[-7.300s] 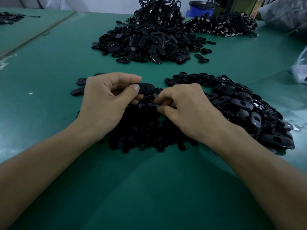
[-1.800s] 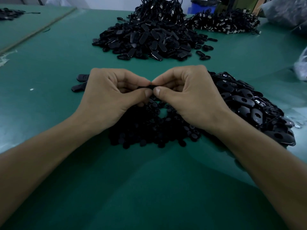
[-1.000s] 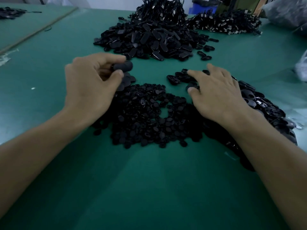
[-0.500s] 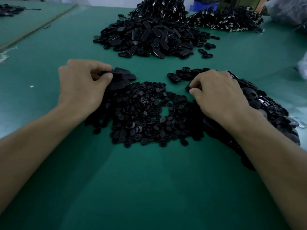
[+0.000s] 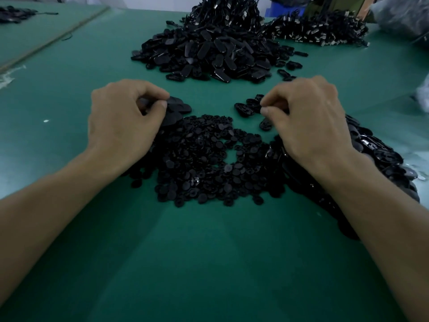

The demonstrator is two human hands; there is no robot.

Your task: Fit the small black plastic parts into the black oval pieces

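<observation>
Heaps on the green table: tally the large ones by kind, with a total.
Heaps of small round black plastic parts: 1
Heaps of black oval plastic pieces: 2
Heaps of black corded pieces with metal ends: 2
Total: 5

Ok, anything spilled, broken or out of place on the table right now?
Nothing looks damaged or spilled. Minor only: a small white scrap on the green table mat left of the left hand, and a few black oval plastic pieces lying loose beside the far heap of them.
</observation>
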